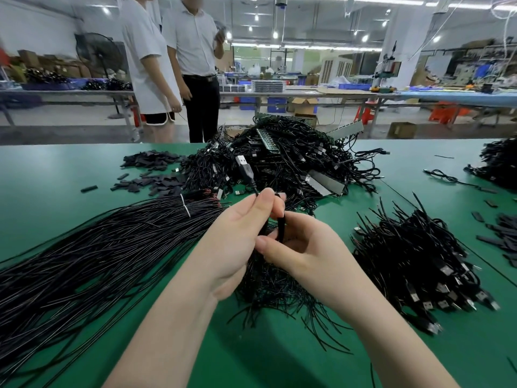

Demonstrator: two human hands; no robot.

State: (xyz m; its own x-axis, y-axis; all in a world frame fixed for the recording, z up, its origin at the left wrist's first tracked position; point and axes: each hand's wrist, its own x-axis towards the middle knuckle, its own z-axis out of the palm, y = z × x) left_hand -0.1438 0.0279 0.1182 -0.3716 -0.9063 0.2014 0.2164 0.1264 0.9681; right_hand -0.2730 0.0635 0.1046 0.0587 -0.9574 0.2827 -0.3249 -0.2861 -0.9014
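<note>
The left hand (237,236) pinches a USB cable (246,169) below its raised plug, above the middle of the table (56,169). The right hand (305,247), touching it, grips a black sleeve (281,226) beside the cable; advise holding the cable taut and the sleeve aligned before sliding

Green table (50,175) (black cable heaps (293,158))

We see bright overhead ceiling lights (275,33), soft shadows on desk (84,166), wide-angle edge bending, blurred background.

Green table (56,169), bright ceiling lights (307,47)
</note>
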